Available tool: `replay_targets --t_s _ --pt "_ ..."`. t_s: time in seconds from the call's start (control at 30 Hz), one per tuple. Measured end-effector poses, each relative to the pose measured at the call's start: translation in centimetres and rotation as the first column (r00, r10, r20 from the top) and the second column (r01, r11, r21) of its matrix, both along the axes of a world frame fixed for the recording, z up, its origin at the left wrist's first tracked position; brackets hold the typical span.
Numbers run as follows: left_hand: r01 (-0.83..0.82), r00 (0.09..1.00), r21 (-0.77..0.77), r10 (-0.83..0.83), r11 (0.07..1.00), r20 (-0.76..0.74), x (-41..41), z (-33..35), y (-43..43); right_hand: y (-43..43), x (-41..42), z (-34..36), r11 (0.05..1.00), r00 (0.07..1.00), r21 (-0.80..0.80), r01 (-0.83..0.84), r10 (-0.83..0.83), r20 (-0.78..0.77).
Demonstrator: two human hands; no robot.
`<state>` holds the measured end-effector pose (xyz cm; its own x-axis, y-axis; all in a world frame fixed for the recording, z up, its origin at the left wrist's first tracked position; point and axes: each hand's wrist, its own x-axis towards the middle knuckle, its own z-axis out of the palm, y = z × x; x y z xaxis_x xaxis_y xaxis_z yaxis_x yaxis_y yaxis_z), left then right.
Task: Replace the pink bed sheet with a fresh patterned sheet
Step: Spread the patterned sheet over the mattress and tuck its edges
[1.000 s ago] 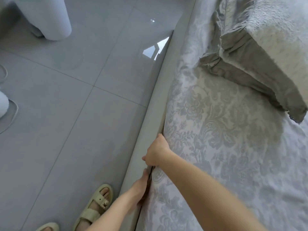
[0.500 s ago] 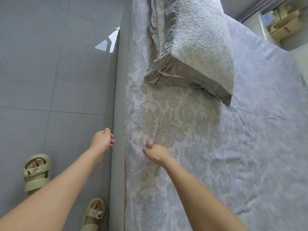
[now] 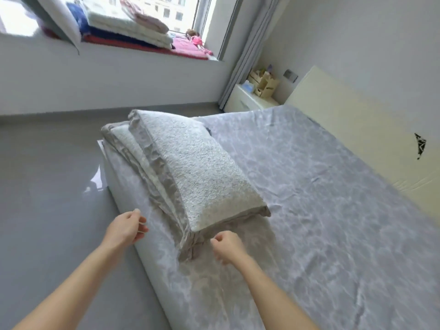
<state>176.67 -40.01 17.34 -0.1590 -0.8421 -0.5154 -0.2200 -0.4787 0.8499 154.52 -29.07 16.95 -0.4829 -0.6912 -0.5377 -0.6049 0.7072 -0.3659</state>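
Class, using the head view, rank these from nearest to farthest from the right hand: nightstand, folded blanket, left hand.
1. The folded blanket, just ahead of the right hand, on the bed.
2. The left hand, to its left at the bed's edge.
3. The nightstand, far off beside the curtain.

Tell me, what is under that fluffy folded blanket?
The folded blanket rests on the patterned sheet, which is spread out flat. Anything tucked beneath the blanket is covered and cannot be seen.
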Motion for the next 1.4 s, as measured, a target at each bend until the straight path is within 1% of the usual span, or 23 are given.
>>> replay_targets --t_s 0.07,0.13,0.17,0.23,0.37,0.53,0.67,0.73,0.77,0.87,0.97,1.07,1.2,1.3,1.4 --pt "0.067 0.998 -0.036 -0.067 0.997 0.011 -0.7 3.0 -4.6 -3.8 -0.6 2.5 0.995 0.998 -0.079 0.060 -0.057 0.032" --pt "0.124 0.992 -0.050 -0.124 0.991 0.019 -1.3 5.2 -8.5 -7.0 -1.5 4.3 0.979 0.986 -0.144 0.145 -0.131 0.102" --pt "0.161 0.987 -0.078 -0.159 0.984 0.034 -1.5 7.0 -11.9 -9.9 -1.9 5.6 0.963 0.974 -0.181 0.198 -0.173 0.144" --pt "0.211 0.977 -0.120 -0.206 0.970 0.058 -1.8 9.5 -17.1 -14.5 -3.1 6.9 0.936 0.959 -0.237 0.260 -0.222 0.178" --pt "0.225 0.974 -0.204 -0.213 0.953 0.081 -2.0 14.1 -28.2 -26.0 -5.4 8.5 0.891 0.927 -0.298 0.344 -0.271 0.260" --pt "0.221 0.974 -0.266 -0.202 0.938 0.100 -1.2 16.7 -41.1 -40.1 -5.2 9.9 0.879 0.913 -0.310 0.362 -0.267 0.309" --pt "0.259 0.965 -0.299 -0.231 0.918 0.127 -1.4 17.5 -51.6 -49.4 -4.5 10.5 0.874 0.908 -0.317 0.369 -0.266 0.323" --pt "0.296 0.955 -0.313 -0.269 0.903 0.128 -2.1 17.5 -57.9 -54.3 -4.7 10.4 0.847 0.895 -0.337 0.412 -0.306 0.326" --pt "0.304 0.952 -0.321 -0.275 0.897 0.133 -2.4 17.5 -59.5 -55.3 -4.7 10.5 0.837 0.887 -0.336 0.432 -0.327 0.326" --pt "0.417 0.909 -0.343 -0.391 0.842 0.148 -3.7 17.6 -66.5 -60.3 -5.3 10.3 0.754 0.827 -0.354 0.553 -0.443 0.347" --pt "0.508 0.860 -0.337 -0.489 0.793 0.146 -4.3 18.2 -73.4 -64.0 -5.2 10.1 0.624 0.718 -0.357 0.695 -0.590 0.369" --pt "0.566 0.819 -0.348 -0.558 0.748 0.133 -4.6 18.7 -81.2 -68.6 -4.4 9.4 0.527 0.634 -0.357 0.771 -0.688 0.353" --pt "0.619 0.783 -0.274 -0.606 0.736 0.141 -6.7 17.3 -89.8 -74.0 -3.8 9.1 0.526 0.619 -0.342 0.779 -0.733 0.282" --pt "0.640 0.768 -0.218 -0.626 0.737 0.135 -9.3 14.5 -95.1 -77.1 -4.9 8.0 0.537 0.620 -0.334 0.775 -0.750 0.232" --pt "0.677 0.736 -0.125 -0.661 0.725 0.150 -11.6 10.4 -99.5 -80.7 -7.4 5.7 0.558 0.610 -0.269 0.785 -0.771 0.182"
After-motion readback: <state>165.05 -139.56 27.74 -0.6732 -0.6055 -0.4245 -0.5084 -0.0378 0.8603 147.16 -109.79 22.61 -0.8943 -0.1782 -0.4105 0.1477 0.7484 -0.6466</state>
